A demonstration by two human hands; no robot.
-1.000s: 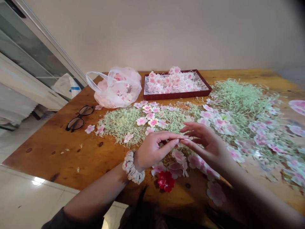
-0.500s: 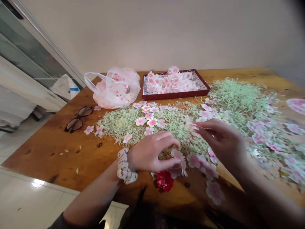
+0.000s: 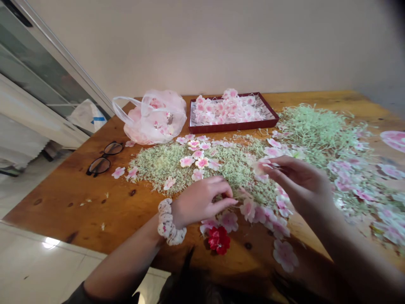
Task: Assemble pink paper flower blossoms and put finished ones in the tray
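Observation:
My right hand pinches an artificial pink blossom at its fingertips, above the edge of a pile of pale green shreds. My left hand, with a patterned fabric scrunchie on its wrist, curls over the near edge of that pile. Its fingertips nearly meet, but anything between them is too small to make out. Loose pink blossoms lie just beyond these fingertips, and a deep red flower lies below the hand.
A wooden table carries everything. A dark red tray of pink blossoms and a translucent plastic bag stand at the back. Black-framed glasses lie at the left. More green shreds and blossoms spread right.
My hands have moved apart, the right one drawing rightward with the blossom at its fingertips. My left hand has shifted slightly toward the green pile and its fingers have closed closer together.

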